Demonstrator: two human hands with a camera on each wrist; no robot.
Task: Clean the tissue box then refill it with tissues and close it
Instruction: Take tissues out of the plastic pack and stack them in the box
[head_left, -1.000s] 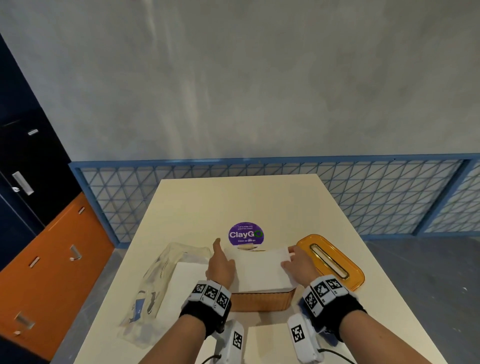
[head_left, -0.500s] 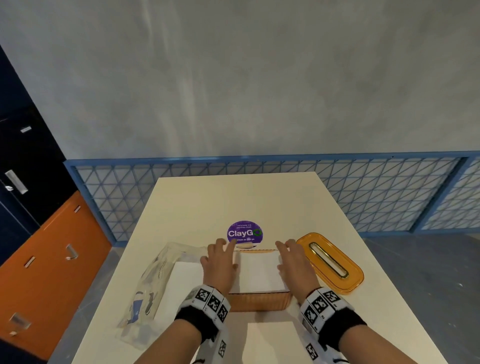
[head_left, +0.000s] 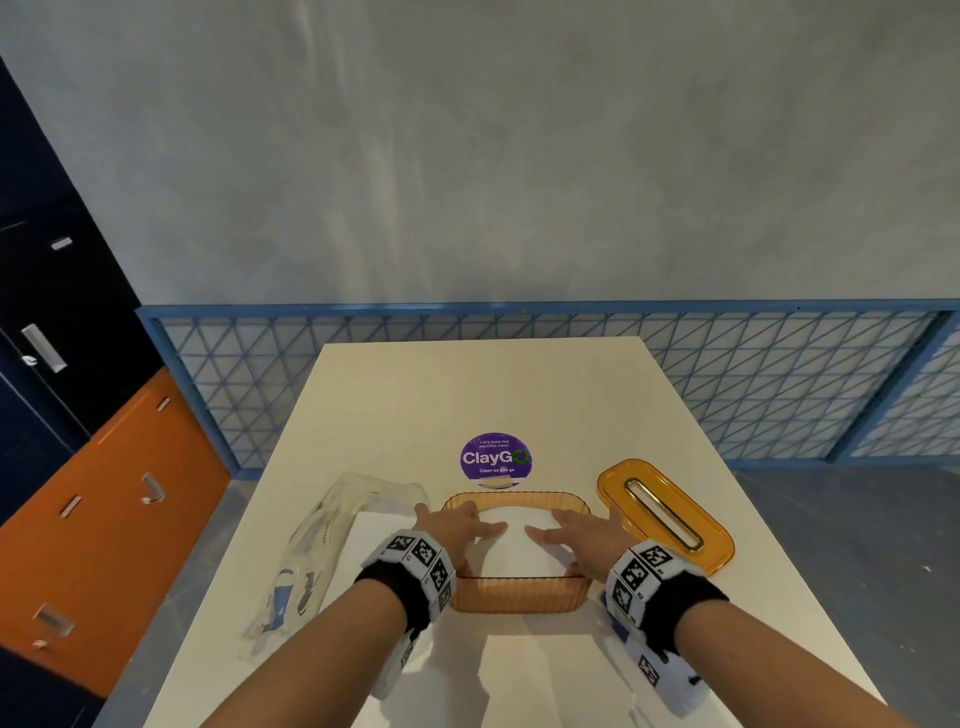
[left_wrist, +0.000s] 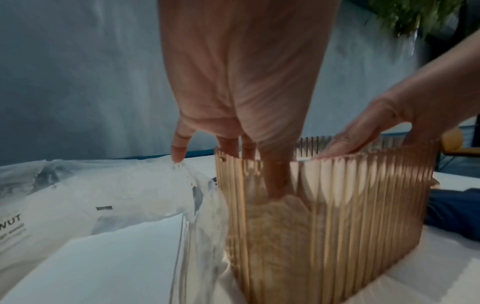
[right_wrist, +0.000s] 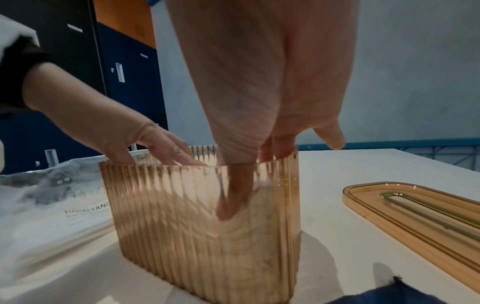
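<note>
Your left hand (head_left: 457, 530) and right hand (head_left: 582, 535) both lie flat, fingers straight, pressing the white tissue stack (head_left: 514, 551) down into the ribbed amber plastic tissue box (head_left: 519, 597) on the cream worktop (head_left: 467, 395), likely so it settles below the rim. The slotted amber lid (head_left: 670, 514) waits beside the box on your right.

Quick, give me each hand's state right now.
Left hand: open, fingers pressing the tissues into the tissue box.
Right hand: open, pressing them too.
</note>
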